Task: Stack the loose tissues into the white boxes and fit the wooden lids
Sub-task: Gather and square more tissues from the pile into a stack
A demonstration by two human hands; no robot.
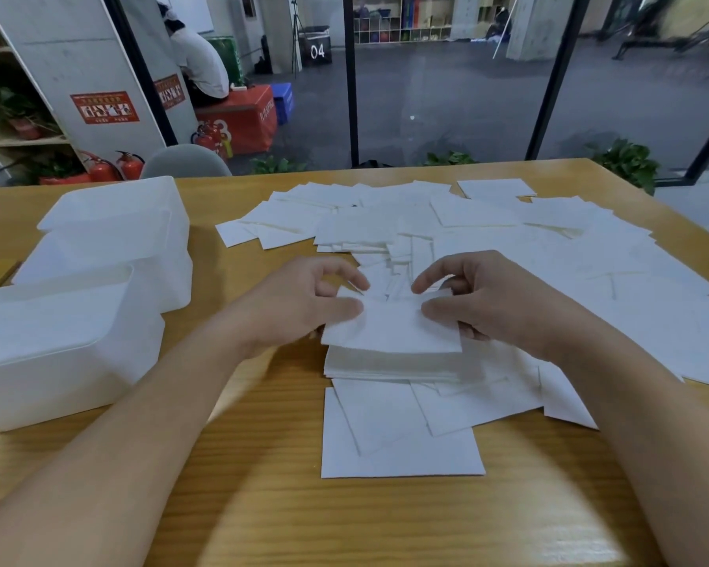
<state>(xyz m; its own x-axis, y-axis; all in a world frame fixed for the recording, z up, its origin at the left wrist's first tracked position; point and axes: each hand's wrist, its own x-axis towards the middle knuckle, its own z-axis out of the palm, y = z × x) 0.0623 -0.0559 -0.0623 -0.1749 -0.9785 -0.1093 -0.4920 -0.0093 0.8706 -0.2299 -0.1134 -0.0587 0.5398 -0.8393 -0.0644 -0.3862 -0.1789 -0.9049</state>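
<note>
Together, both hands' fingers, left hand (303,296) and right hand (488,300), pinch the tissue stack (391,345) at its side edges.

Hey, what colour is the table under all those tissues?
Light yellowish wood with a visible grain, the table shows best in the head view, near the bottom.

Boxes (99,280) sit left on the table (263,505), loose tissues (508,239) right (a stack (389,358) lies nearest).

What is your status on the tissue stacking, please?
Left hand and right hand pinch top tissue on stack. White boxes left, no tissues visible inside. Nothing obstructing.
</note>
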